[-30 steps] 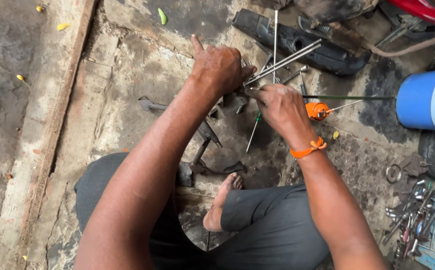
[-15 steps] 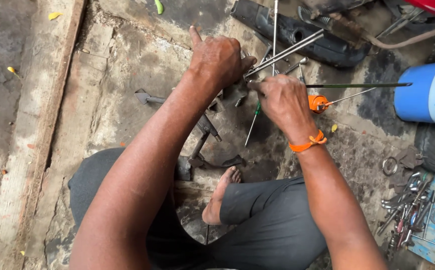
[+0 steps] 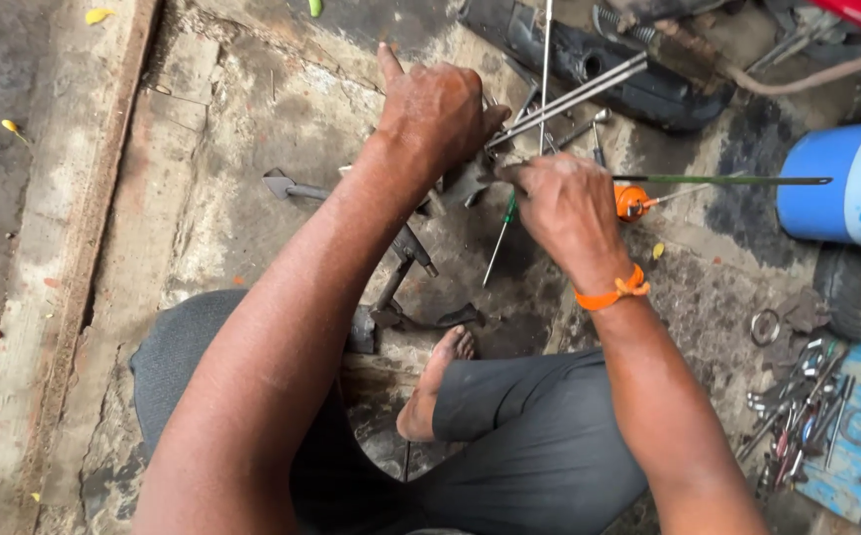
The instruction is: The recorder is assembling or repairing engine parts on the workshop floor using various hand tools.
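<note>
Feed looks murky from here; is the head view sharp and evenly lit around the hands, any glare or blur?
Head view: soft, even daylight, no hard shadows; left hand and right hand sharp, no motion blur; faint sheen on the metal rods; frame edges look slightly stretched.

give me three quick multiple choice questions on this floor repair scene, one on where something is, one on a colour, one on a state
1. Where is the blue drum?
A. far right
B. far left
C. between the knees

2. What colour is the band on the right hand?
A. green
B. orange
C. white

3. How is the left hand?
A. flat on the floor
B. closed over the metal rods
C. resting on a knee

Answers: 1 A, it stands at the right edge. 2 B, the wrist band is orange. 3 B, its fingers curl around the rods' near end.
</note>
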